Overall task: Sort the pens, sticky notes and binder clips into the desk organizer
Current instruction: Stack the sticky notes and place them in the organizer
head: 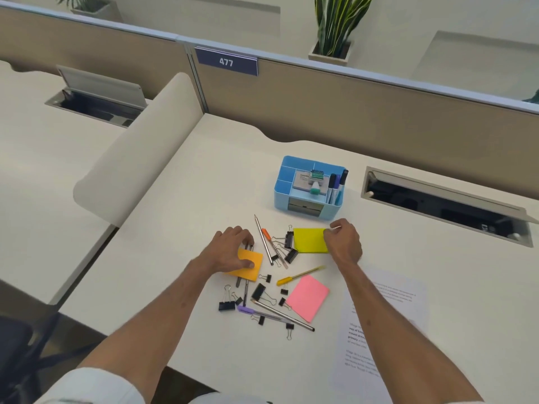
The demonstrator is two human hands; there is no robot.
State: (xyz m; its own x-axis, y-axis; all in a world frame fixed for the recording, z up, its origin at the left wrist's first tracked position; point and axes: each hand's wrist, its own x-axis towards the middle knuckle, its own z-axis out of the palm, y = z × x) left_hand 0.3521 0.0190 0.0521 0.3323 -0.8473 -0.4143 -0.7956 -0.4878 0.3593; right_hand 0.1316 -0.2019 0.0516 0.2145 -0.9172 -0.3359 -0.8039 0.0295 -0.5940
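Observation:
A blue desk organizer [281,186] stands on the white desk, with markers in its right compartment and a card and a small bottle in the middle. In front of it lie scattered pens, black binder clips [227,305] and sticky note pads. My left hand [233,252] grips the orange pad [248,265], thumb on top, above a black pen [246,290]. My right hand [344,242] pinches the right edge of the yellow-green pad [309,239]. A pink pad [307,297] and a yellow pen [300,274] lie nearer me.
A printed paper sheet [385,316] lies at the right. An open cable hatch [443,205] sits right of the organizer. A beige partition wall [350,112] runs behind the desk, and a rounded divider [140,158] borders the left side.

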